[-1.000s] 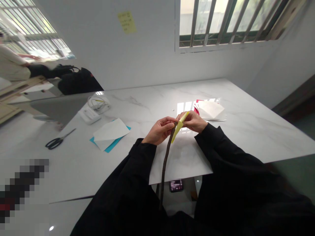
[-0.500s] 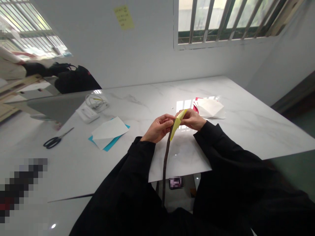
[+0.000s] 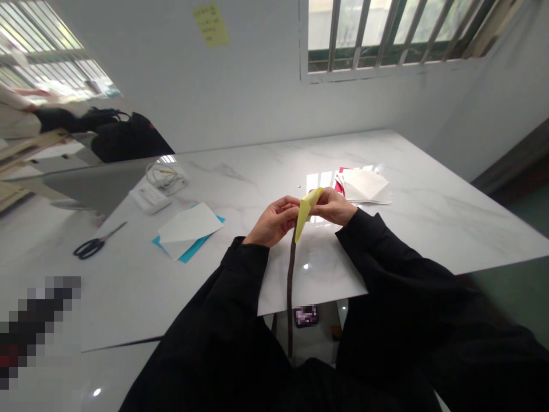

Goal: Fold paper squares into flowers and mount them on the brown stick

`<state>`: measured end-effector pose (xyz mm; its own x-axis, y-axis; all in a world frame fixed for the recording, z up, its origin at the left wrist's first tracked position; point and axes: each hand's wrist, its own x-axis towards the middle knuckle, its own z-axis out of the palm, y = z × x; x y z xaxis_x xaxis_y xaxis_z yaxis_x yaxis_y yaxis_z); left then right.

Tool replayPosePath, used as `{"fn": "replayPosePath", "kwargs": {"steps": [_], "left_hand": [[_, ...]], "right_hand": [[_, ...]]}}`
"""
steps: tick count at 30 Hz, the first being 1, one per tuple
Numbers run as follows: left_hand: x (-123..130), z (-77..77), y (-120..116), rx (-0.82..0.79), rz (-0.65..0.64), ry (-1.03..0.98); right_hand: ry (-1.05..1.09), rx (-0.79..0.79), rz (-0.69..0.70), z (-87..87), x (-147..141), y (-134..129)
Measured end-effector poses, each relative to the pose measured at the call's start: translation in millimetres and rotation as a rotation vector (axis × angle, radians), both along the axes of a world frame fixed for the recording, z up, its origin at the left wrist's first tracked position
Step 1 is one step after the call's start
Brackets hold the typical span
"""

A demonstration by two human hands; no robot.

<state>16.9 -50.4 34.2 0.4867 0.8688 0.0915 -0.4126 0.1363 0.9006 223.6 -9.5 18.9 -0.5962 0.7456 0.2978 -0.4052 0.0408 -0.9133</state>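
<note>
My left hand (image 3: 274, 222) is closed, thumb and fingers pinching the top of a long, thin dark brown stem-like strip (image 3: 290, 274). The strip runs down past the table's front edge; whether it is stiff or soft I cannot tell. Folded yellow paper (image 3: 303, 216) lies against the strip's upper end and hides part of it. My right hand (image 3: 337, 207) pinches this paper from the right, its fingertips partly behind it. Both hands are close together above the table's front part.
White and blue paper sheets (image 3: 189, 232) lie left of my hands, white and red ones (image 3: 366, 186) to the right. Black-handled scissors (image 3: 92, 246), a white device (image 3: 150, 198) and a coiled cable (image 3: 165, 178) rest on the left of the marble-patterned table (image 3: 429, 223). Another person sits far left.
The yellow paper has turned a little and now covers more of the strip's top. The strip's lower end has swung slightly right. Both hands keep their grip.
</note>
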Motion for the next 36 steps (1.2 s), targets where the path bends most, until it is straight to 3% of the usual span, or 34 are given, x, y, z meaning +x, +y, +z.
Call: {"fn": "replayPosePath", "kwargs": {"steps": [10,36], "left_hand": [[-1.5,-9.9,5.2,-0.024,0.033,0.018],[-1.8,-4.9,3.5,-0.051,0.031,0.017]], "right_hand": [[-0.006,-0.005,-0.005,0.3,0.3,-1.0],[0.004,-0.044,-0.005,-0.6,0.0,-0.4]]}}
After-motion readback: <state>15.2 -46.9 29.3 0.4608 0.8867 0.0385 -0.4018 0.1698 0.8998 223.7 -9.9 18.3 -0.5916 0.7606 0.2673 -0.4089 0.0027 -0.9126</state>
